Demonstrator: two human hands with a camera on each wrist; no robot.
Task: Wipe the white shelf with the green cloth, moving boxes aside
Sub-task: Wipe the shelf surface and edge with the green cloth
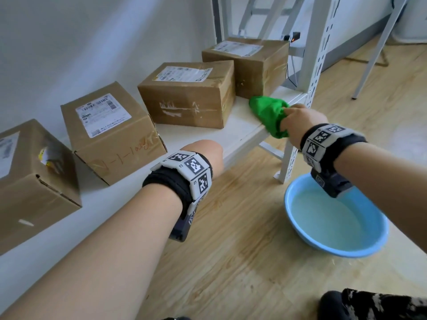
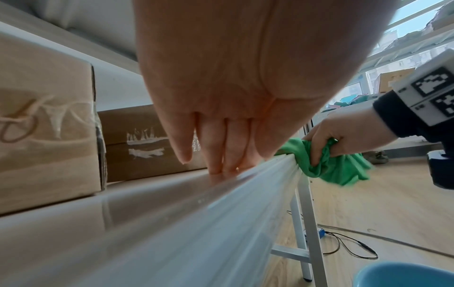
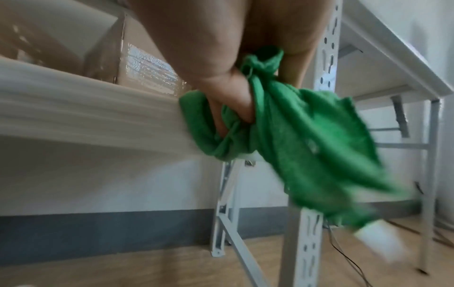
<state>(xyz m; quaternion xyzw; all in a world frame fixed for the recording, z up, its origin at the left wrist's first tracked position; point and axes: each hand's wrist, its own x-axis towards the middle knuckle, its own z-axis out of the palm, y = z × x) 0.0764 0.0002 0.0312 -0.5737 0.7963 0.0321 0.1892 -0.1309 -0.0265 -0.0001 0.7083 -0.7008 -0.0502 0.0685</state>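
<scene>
1. The white shelf (image 1: 240, 132) runs from the lower left of the head view up to the centre right, carried on perforated white uprights; its front edge crosses the left wrist view diagonally.
2. Four cardboard boxes stand in a row along the back of the shelf in the head view: the first box (image 1: 30, 181) at the far left edge, the second box (image 1: 111, 132) left of centre and tilted, the third box (image 1: 187, 95) in the upper centre, the fourth box (image 1: 249, 65) above and right of it; the third and fourth overlap in the picture, and I cannot tell whether they touch.
3. A blue basin (image 1: 335, 218) holding pale water sits on the wooden floor at the lower right of the head view, beside the front upright.
4. The green cloth (image 1: 270, 116) lies bunched on the shelf's front edge at centre right, just in front of the fourth box; part of it hangs below the edge in the right wrist view.
5. The right hand (image 1: 300, 121) grips the cloth, fingers (image 3: 236, 108) curled tightly into its folds.
6. The left hand (image 2: 221, 97) rests on the shelf's front edge, in front of the second and third boxes; its fingers (image 2: 216, 151) are straight and close together, tips touching the shelf surface, holding nothing.
</scene>
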